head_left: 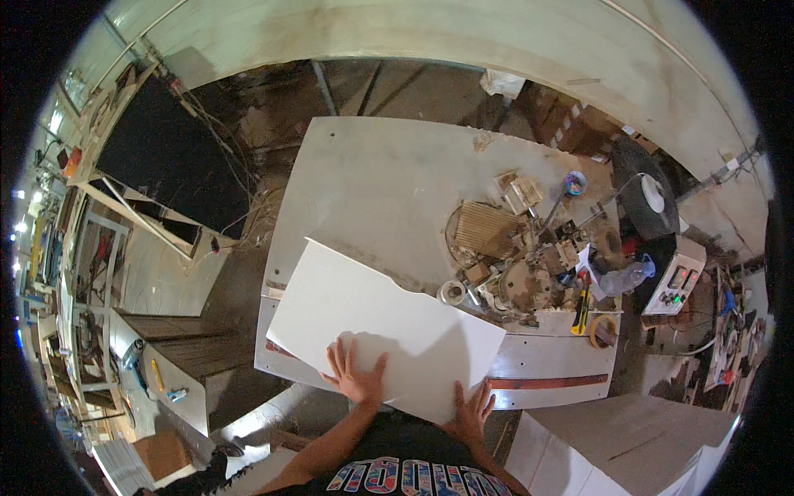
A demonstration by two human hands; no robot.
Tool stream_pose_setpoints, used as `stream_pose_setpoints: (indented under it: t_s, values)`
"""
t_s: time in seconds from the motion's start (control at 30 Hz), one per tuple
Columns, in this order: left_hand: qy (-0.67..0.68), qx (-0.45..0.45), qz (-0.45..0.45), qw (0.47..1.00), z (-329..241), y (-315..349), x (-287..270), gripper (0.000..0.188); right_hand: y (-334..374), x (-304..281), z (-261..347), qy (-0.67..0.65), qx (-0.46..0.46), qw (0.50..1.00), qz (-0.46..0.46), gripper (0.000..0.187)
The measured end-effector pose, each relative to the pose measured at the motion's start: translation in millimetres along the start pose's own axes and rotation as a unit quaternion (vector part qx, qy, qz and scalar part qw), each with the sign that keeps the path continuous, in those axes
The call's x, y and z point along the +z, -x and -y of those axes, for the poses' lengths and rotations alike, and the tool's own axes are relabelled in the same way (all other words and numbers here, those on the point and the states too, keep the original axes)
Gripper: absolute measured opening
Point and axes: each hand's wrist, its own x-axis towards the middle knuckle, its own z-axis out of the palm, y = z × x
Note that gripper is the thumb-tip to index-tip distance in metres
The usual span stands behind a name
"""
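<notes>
A white flat panel (389, 318) lies at a slant on the metal worktable (364, 182), over its near edge. Its far edge has a curved step cut into it. My left hand (357, 374) rests flat on the near left part of the panel, fingers spread. At the near right corner, my right hand (472, 411) touches the panel's edge with its fingers stretched out and apart. Just beyond the panel's far edge stands a dusty machine head (521, 281) with metal parts, and a small white roll (452, 293) sits close to that edge.
A yellow cutter knife (581, 314) and a tape roll (603, 331) lie right of the machine. Further right is a control box (676, 277) with buttons. A large panel stack (620, 438) stands near right; a sloping board (165, 376) with tools is at left.
</notes>
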Motion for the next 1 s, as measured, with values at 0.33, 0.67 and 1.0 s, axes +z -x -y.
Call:
stream_pose_setpoints:
  t_s: [0.33, 0.67, 1.0]
  values:
    - [-0.042, -0.017, -0.048, 0.998, 62, -98, -20, 0.102, -30, -14, 70, 0.011, 0.002, 1.000, -0.019, 0.126]
    - [-0.117, -0.058, -0.031, 0.991, 170, -275, -80, 0.119, -53, -19, 116, 0.080, -0.047, 0.995, -0.034, 0.134]
    - [0.001, -0.174, 0.049, 0.983, 224, -326, -114, 0.127, -65, -23, 153, 0.080, -0.089, 0.992, -0.025, 0.132]
